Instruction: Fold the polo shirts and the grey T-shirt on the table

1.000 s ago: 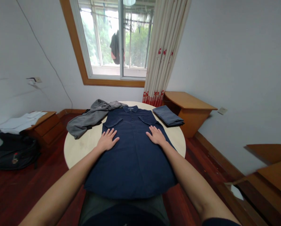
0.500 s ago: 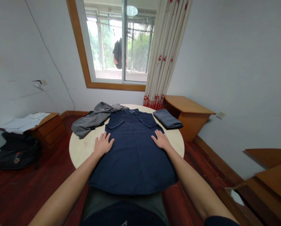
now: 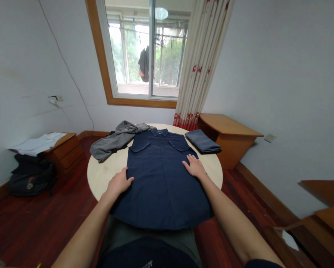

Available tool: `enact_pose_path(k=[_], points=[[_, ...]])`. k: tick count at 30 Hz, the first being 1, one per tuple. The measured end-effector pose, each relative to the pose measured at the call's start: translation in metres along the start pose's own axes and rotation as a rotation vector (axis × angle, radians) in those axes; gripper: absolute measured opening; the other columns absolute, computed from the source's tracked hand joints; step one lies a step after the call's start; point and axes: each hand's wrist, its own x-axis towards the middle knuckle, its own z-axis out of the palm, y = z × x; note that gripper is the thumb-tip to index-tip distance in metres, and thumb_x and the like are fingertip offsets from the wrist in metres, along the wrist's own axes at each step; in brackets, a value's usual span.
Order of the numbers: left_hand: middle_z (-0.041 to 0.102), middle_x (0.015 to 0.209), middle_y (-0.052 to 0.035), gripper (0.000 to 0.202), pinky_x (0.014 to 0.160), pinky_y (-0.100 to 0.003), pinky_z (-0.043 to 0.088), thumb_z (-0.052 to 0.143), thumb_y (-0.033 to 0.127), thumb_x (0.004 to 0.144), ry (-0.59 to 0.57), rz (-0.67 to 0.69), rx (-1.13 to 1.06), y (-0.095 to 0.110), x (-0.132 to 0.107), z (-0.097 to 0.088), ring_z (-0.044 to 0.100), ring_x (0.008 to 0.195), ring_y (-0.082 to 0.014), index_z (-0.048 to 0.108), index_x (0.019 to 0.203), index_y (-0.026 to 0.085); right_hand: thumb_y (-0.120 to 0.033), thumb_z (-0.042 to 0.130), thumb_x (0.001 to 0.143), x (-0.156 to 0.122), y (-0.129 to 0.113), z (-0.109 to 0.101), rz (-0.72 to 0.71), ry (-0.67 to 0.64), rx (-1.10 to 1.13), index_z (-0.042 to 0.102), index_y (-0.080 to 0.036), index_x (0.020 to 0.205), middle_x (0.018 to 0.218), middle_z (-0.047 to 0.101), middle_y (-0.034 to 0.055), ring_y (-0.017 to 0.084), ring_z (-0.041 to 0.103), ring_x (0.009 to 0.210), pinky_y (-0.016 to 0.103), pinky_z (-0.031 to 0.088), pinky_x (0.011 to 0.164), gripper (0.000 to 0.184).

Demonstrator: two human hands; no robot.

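Observation:
A navy button-up shirt [image 3: 161,182] lies spread flat, its collar at the far end and its hem hanging over the near edge of a round pale table [image 3: 95,173]. The short sleeves are folded inward across its upper part. At the shirt's left side edge is my left hand [image 3: 120,182], the thumb on top of the cloth and the other fingers mostly hidden at the edge, closed on it. My right hand [image 3: 195,166] rests flat on the right side of the shirt, fingers spread.
A crumpled grey garment [image 3: 107,143] lies at the table's back left. On the back right sits a folded dark grey cloth [image 3: 202,141]. Beyond are a wooden desk [image 3: 228,126], a curtain [image 3: 199,67], a low drawer cabinet [image 3: 69,152] and a black bag [image 3: 31,178].
My left hand has drawn back toward me to the shirt's left edge, its fingers no longer spread on top. My right hand stays in place. The view has turned slightly left.

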Motion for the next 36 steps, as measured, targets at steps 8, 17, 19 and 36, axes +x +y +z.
enact_pose_path(k=[8, 17, 19, 36], points=[[0.062, 0.140, -0.0131, 0.082, 0.104, -0.039, 0.050, 0.063, 0.023, 0.079, -0.065, 0.203, -0.410, -0.017, -0.014, -0.017, 0.062, 0.126, -0.0278, 0.033, 0.156, 0.019, -0.054, 0.029, 0.103, 0.002, 0.001, 0.003, -0.003, 0.006, -0.001, 0.036, -0.011, 0.157, 0.165, 0.028, 0.0114, 0.026, 0.023, 0.154, 0.043, 0.017, 0.124, 0.069], [0.065, 0.135, -0.0168, 0.090, 0.101, -0.037, 0.051, 0.055, 0.009, 0.083, -0.171, 0.524, -0.266, 0.113, -0.036, 0.008, 0.064, 0.124, -0.0287, 0.017, 0.163, 0.023, -0.054, 0.029, 0.104, 0.001, 0.001, 0.001, 0.000, 0.004, -0.010, 0.036, -0.010, 0.157, 0.165, 0.029, 0.0111, 0.025, 0.023, 0.154, 0.042, 0.017, 0.124, 0.069], [0.064, 0.135, -0.0181, 0.088, 0.101, -0.039, 0.052, 0.056, 0.009, 0.082, -0.251, 0.547, -0.204, 0.121, -0.041, 0.017, 0.064, 0.123, -0.0311, 0.023, 0.162, 0.023, -0.054, 0.029, 0.104, 0.001, 0.001, 0.001, -0.006, 0.002, -0.012, 0.036, -0.010, 0.157, 0.165, 0.029, 0.0119, 0.026, 0.023, 0.154, 0.042, 0.017, 0.124, 0.069], [0.060, 0.143, -0.0144, 0.071, 0.079, -0.030, 0.059, 0.060, 0.029, 0.090, -0.562, 0.579, -0.226, 0.119, -0.060, -0.014, 0.072, 0.061, -0.0147, 0.037, 0.157, 0.023, -0.040, 0.041, 0.103, -0.006, -0.004, -0.002, -0.068, 0.141, 0.038, 0.055, -0.010, 0.143, 0.154, 0.048, 0.0163, 0.029, 0.040, 0.144, 0.047, 0.025, 0.120, 0.052]])
